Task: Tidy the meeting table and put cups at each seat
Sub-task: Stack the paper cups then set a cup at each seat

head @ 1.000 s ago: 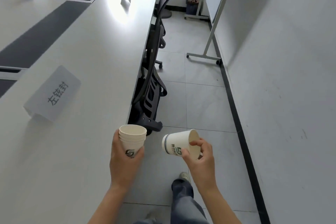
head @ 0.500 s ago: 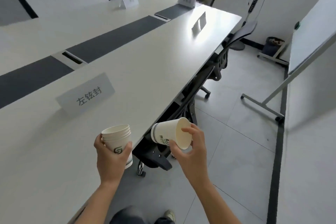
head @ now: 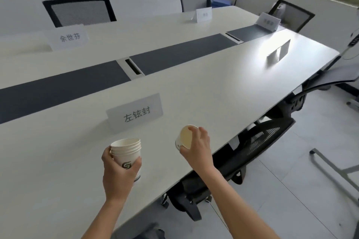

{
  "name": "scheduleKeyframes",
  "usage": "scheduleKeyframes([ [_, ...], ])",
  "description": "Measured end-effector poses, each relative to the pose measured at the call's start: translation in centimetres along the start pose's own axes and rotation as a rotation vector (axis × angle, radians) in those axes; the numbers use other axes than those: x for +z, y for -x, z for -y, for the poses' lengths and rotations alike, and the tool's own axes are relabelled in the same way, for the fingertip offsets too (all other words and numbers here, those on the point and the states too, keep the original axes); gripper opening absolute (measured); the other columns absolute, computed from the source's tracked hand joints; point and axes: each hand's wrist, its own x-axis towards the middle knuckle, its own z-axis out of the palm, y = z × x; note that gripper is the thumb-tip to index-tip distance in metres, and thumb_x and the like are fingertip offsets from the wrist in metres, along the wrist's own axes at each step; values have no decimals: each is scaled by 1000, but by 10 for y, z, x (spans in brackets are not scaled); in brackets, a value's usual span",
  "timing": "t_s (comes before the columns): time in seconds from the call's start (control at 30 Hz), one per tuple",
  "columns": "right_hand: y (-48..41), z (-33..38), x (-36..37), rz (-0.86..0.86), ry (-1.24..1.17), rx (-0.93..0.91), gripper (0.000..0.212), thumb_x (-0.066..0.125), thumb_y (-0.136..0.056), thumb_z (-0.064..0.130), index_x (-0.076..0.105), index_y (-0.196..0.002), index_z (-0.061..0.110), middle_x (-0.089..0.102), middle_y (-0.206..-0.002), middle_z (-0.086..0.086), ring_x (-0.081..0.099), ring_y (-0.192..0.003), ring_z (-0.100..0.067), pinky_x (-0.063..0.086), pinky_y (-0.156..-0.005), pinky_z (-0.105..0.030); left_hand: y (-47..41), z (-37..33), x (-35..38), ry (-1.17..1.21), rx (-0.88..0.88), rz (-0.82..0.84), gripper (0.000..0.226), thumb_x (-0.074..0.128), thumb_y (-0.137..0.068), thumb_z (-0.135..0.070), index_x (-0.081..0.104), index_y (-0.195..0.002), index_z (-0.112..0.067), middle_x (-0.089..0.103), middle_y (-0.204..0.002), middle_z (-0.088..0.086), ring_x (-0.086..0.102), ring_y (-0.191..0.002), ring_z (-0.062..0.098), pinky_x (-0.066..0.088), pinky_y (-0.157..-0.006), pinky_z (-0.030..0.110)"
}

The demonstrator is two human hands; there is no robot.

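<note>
In the lower middle of the frame the left hand [head: 118,172] grips a stack of paper cups [head: 127,151], fingers and thumb curled round the lower part where a dark logo shows. The stack stands upright, its nested rims rising above the hand, over the white table [head: 213,87].

To the right of it, the right hand [head: 198,147] holds a single paper cup [head: 184,138]. The fingers curl over the upper rim and the thumb sits at the lower edge. This cup is tipped on its side with its open mouth facing the camera, to the left of the palm. It is over the table near its front edge; whether it touches the surface cannot be told.

Just above and between the two hands stands a name card [head: 136,115] with dark characters; the single cup is at its lower right. A black mesh chair [head: 258,141] is tucked under the table edge at right. A dark strip [head: 174,54] runs along the table's middle, and a second name card [head: 69,38] stands beyond it at upper left.
</note>
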Motion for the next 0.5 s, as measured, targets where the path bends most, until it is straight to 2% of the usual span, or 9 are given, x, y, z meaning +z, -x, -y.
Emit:
scheduleKeyframes([
  [0.07, -22, 1, 12, 29, 70, -5, 61, 60, -79, 18, 29, -132, 17, 19, -144, -11, 27, -126, -31, 41, -94, -37, -11, 0, 1, 4, -14, -11, 84, 65, -52, -38, 32, -125, -11, 52, -121, 12, 57, -100, 35, 44, -73, 37],
  [0.2, -48, -3, 28, 59, 177, -3, 62, 61, -79, 22, 30, -132, 17, 22, -143, -12, 31, -124, -32, 43, -92, -38, -25, 3, 6, 50, -16, -7, 96, 57, -44, -55, 32, -127, -14, 51, -122, 9, 55, -96, 29, 43, -73, 33],
  [0.27, -53, -5, 32, 79, 208, 11, 62, 61, -79, 22, 30, -133, 18, 22, -144, -12, 32, -123, -32, 43, -93, -38, -29, 6, 11, 51, -15, 9, 96, 57, -45, -54, 32, -129, -14, 50, -124, 8, 54, -96, 26, 42, -73, 31],
  [0.4, -53, -8, 30, 100, 234, -8, 68, 63, -78, 28, 28, -135, 19, 14, -148, -16, 29, -127, -34, 38, -98, -40, -37, 7, 28, -40, 40, 74, 89, 81, -61, -21, 31, -134, -14, 48, -132, 12, 53, -114, 34, 51, -84, 47],
  [0.5, -48, -8, 13, 63, 184, -16, 72, 64, -78, 37, 26, -138, 22, 8, -150, -15, 22, -132, -32, 31, -103, -40, -39, -7, 40, -101, 155, 84, 86, 79, -64, -8, 32, -136, -6, 48, -133, 16, 50, -118, 35, 44, -93, 46],
])
